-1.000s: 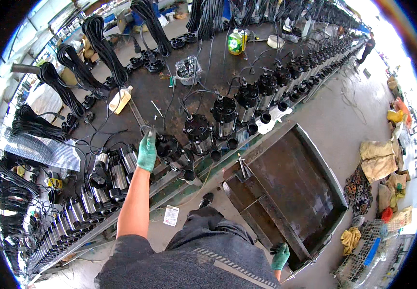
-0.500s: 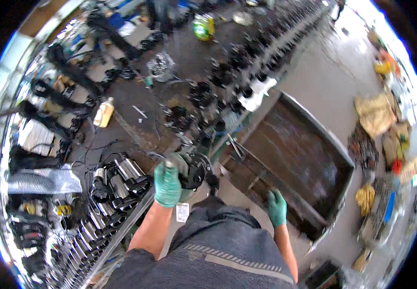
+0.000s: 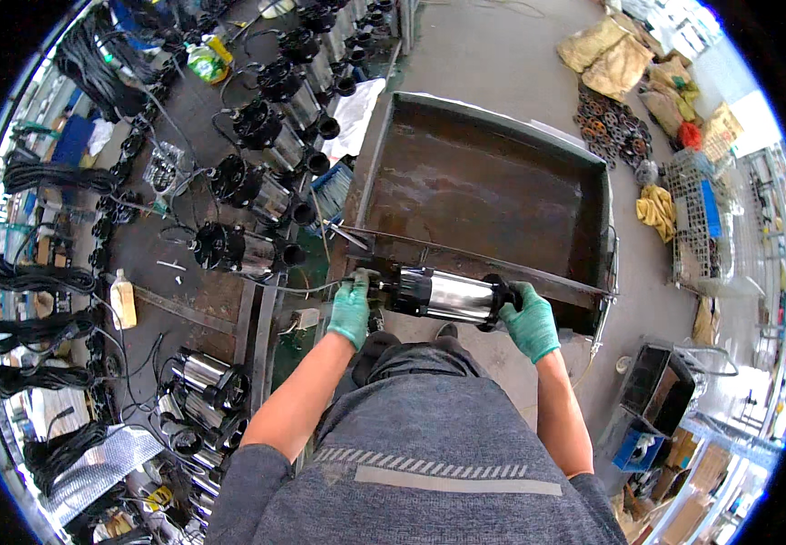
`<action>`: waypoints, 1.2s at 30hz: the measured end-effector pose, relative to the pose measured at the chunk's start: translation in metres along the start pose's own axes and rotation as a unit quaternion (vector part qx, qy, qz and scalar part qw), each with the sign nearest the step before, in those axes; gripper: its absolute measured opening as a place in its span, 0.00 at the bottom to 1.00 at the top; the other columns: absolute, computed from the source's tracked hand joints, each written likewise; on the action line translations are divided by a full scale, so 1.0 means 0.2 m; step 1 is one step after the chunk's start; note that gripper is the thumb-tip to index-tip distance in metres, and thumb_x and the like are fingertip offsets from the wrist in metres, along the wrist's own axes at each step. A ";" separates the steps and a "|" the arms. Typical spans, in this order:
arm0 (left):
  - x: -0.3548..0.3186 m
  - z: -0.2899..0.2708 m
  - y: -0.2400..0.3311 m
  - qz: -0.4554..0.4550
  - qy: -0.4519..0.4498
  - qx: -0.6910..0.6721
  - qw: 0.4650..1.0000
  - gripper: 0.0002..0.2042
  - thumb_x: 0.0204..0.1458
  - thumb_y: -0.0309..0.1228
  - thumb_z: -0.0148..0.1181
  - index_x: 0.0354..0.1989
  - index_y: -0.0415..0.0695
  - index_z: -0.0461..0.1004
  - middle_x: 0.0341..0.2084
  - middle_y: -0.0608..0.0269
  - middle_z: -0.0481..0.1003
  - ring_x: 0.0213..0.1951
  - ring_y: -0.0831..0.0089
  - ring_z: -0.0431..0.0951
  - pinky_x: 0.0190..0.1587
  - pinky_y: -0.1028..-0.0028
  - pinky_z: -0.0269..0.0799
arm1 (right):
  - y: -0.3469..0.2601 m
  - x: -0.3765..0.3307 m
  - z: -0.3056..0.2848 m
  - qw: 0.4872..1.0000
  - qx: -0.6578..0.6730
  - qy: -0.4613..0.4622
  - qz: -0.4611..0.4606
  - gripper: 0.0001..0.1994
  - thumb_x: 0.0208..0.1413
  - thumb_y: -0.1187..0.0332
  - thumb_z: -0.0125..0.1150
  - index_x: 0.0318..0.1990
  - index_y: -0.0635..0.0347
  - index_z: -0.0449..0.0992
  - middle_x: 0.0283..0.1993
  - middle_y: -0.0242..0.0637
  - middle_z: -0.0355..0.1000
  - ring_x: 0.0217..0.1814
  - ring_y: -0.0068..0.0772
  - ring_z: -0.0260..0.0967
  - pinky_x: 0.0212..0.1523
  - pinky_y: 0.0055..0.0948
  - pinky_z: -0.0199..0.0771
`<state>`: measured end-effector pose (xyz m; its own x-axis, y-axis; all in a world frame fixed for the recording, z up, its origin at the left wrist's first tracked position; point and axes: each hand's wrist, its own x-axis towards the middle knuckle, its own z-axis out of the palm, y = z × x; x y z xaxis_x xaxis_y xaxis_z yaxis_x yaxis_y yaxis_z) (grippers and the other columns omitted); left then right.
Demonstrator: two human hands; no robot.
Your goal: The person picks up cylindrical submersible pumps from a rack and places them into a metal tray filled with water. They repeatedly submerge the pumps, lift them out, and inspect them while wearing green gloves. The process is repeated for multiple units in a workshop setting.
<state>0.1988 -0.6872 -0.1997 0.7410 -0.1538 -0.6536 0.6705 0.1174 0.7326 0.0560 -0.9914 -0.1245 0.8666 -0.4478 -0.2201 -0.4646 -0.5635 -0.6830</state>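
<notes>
Both grips are on one pump (image 3: 454, 296), which lies nearly level in the centre of the frame, above the near edge of a steel tray (image 3: 484, 177). The left grip (image 3: 350, 311), in a green knitted glove, is curled round the slim black fitting at the pump's left end; its thumb is hard to make out. The right grip (image 3: 531, 324), gloved alike, is spread a little wider, fingers and thumb clasping the black right end. Whether the pump's weight rests on the tray cannot be told.

The pump's body is a smooth, bright metal cylinder between moulded black ends. The tray is rectangular, its floor brown, scuffed and streaked, with a bar dividing off a narrow near section.

On the dark, worn surface (image 3: 145, 243) at left, similar pumps (image 3: 276, 138) tilt in a row toward the top of the frame. Ribbed coils of black cable (image 3: 52, 277) hang near the left rim, close to a pale yellow plastic bottle (image 3: 123, 302). Crumpled tan sacks (image 3: 606, 56) lie at upper right.
</notes>
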 end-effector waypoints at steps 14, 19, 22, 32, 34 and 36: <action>0.38 -0.12 -0.17 0.048 -0.032 0.401 0.914 0.24 0.67 0.49 0.53 0.47 0.36 0.81 0.34 0.56 0.81 0.30 0.71 0.79 0.31 0.65 0.75 | 0.06 0.00 0.07 0.999 0.016 0.044 -0.010 0.32 0.57 0.55 0.71 0.65 0.60 0.70 0.52 0.53 0.77 0.51 0.49 0.78 0.52 0.42 0.79; 0.24 0.02 -0.10 0.289 -0.080 0.415 0.859 0.23 0.62 0.45 0.62 0.54 0.38 0.76 0.47 0.44 0.79 0.49 0.52 0.79 0.55 0.60 0.73 | 0.48 -0.17 0.09 0.970 0.168 0.152 0.084 0.29 0.57 0.60 0.72 0.64 0.56 0.70 0.47 0.46 0.79 0.43 0.41 0.77 0.47 0.38 0.77; 0.18 0.13 -0.13 0.262 -0.080 0.458 0.846 0.33 0.55 0.49 0.71 0.59 0.33 0.71 0.52 0.43 0.75 0.53 0.54 0.77 0.59 0.62 0.70 | 0.82 -0.28 -0.02 0.935 0.020 0.319 0.157 0.22 0.58 0.58 0.70 0.56 0.56 0.74 0.40 0.45 0.79 0.39 0.45 0.77 0.43 0.41 0.77; 0.06 0.26 -0.10 0.263 -0.050 0.464 0.845 0.40 0.41 0.42 0.83 0.55 0.33 0.64 0.45 0.50 0.76 0.46 0.61 0.77 0.54 0.64 0.73 | 1.43 -0.23 -0.13 0.772 0.334 0.438 0.317 0.19 0.62 0.64 0.64 0.53 0.56 0.62 0.32 0.40 0.76 0.23 0.32 0.75 0.21 0.35 0.77; 0.05 0.27 -0.09 0.254 -0.056 0.460 0.849 0.39 0.41 0.43 0.83 0.53 0.34 0.64 0.42 0.50 0.77 0.44 0.61 0.77 0.53 0.64 0.74 | 1.45 -0.19 -0.12 0.725 0.426 0.450 0.301 0.17 0.63 0.66 0.63 0.53 0.56 0.63 0.32 0.38 0.75 0.22 0.31 0.74 0.20 0.33 0.76; 0.05 0.27 -0.08 0.255 -0.038 0.502 0.825 0.38 0.41 0.45 0.83 0.52 0.35 0.65 0.44 0.51 0.77 0.45 0.60 0.77 0.53 0.63 0.73 | 1.44 -0.18 -0.12 0.684 0.508 0.433 0.295 0.13 0.64 0.68 0.61 0.52 0.56 0.65 0.31 0.37 0.74 0.20 0.30 0.72 0.19 0.30 0.73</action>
<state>0.1940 -0.7442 -0.2070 0.8876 -0.4013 -0.2262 -0.1240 -0.6809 0.7218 -0.1135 -1.1550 -0.2973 -0.0539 -0.8804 -0.4712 0.0609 0.4681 -0.8816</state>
